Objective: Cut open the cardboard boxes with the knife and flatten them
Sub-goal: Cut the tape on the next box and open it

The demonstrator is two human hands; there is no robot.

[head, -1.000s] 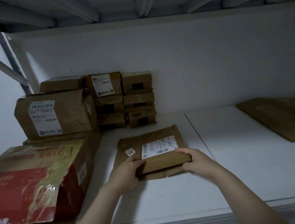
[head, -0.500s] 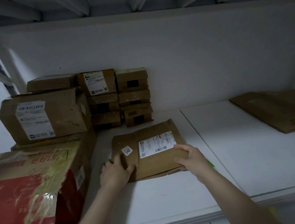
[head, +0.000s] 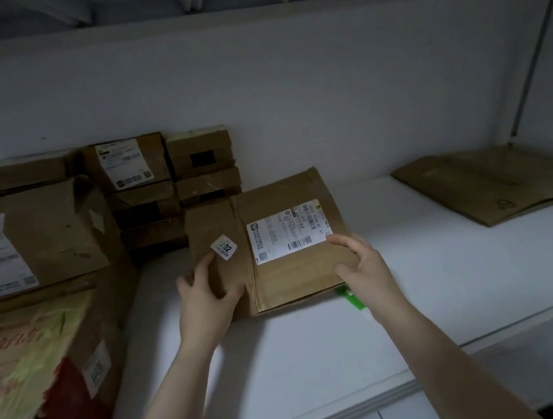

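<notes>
One long white shelf (head: 416,296) runs across the frame.

One big red box (head: 41,391) with green marks sits at the lower left. It is the biggest box.

One big brown box (head: 40,236) with a white paper on it sits at the left, behind the red box. One more brown box (head: 70,288) lies under it.

One pile of flat cardboard (head: 493,184) lies on the shelf at the right, well apart from the hands. I cannot count the sheets in it.

One middle box (head: 296,276) is in the center of the frame, between the two hands. It is brown and not very tall. I cannot tell if it touches the shelf.

Five small boxes (head: 143,198) are stacked in two piles by the back wall, upper left of center. Three are in the left pile and two show in the right pile. The middle box hides what is below those two. One thin box (head: 16,171) lies to the left of them.

There are two hands. The left hand (head: 206,300) grips the near left part of the middle box, with the thumb on top. The right hand (head: 364,264) grips the near right corner, with its fingers curled over the top.

One white label (head: 288,232) is stuck on top of the middle box, just beside the right hand's fingers.

One little sticker (head: 224,247) says 02. It is just above the left hand.

One small green thing (head: 350,298) pokes out under the right hand. It is too blurry to tell what it is.
</notes>
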